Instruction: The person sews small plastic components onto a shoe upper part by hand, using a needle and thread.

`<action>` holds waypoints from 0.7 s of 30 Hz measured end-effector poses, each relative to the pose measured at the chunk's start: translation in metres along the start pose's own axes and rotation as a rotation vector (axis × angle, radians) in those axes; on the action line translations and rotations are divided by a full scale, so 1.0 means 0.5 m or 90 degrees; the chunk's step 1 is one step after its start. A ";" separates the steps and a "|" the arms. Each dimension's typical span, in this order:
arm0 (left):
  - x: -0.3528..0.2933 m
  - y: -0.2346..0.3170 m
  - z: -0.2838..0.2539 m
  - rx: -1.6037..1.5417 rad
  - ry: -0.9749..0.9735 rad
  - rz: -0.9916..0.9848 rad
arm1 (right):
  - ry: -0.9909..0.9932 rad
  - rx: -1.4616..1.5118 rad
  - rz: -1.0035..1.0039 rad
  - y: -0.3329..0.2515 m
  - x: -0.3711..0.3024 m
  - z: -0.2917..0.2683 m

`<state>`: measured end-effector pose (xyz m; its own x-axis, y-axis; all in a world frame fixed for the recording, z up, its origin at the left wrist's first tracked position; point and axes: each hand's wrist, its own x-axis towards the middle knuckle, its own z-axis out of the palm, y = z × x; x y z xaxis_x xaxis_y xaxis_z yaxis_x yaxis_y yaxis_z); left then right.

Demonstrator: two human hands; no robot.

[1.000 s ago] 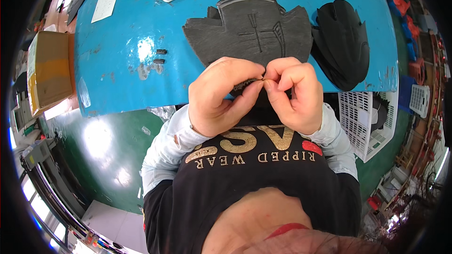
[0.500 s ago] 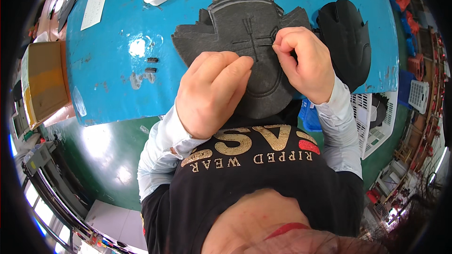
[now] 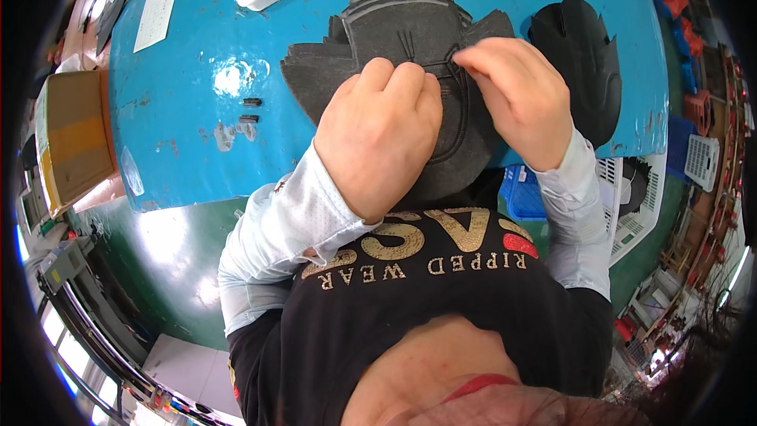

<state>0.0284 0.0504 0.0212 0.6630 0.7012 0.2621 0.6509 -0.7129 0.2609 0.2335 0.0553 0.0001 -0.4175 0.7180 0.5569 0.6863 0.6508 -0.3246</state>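
**Thread handling on dark felt shoe upper**

Left hand point(image 3: 380, 136) clenched, pressing the dark felt upper point(image 3: 410, 47) flat on the blue table point(image 3: 189, 142); right hand point(image 3: 516, 99) pinching a thin dark thread point(image 3: 456, 63) at the upper's centre. Risk: thread slipping or snapping under excess pull; felt shifting if pressure eases.
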 end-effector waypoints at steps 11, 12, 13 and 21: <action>-0.014 -0.013 0.019 -0.077 0.085 -0.016 | -0.005 -0.025 0.033 -0.024 -0.020 0.012; -0.020 -0.014 0.016 -0.137 0.118 -0.029 | 0.046 0.036 0.112 -0.033 -0.028 0.010; -0.026 -0.017 0.014 -0.198 0.151 -0.042 | 0.096 0.098 0.192 -0.042 -0.035 0.006; -0.097 0.006 0.046 -0.770 0.318 -0.117 | 0.056 0.801 0.420 -0.165 -0.057 0.028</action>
<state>0.0068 0.0142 -0.0118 0.2249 0.8983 0.3774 -0.1957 -0.3378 0.9206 0.1804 -0.0152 0.0003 -0.1654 0.9838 0.0690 -0.2603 0.0239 -0.9652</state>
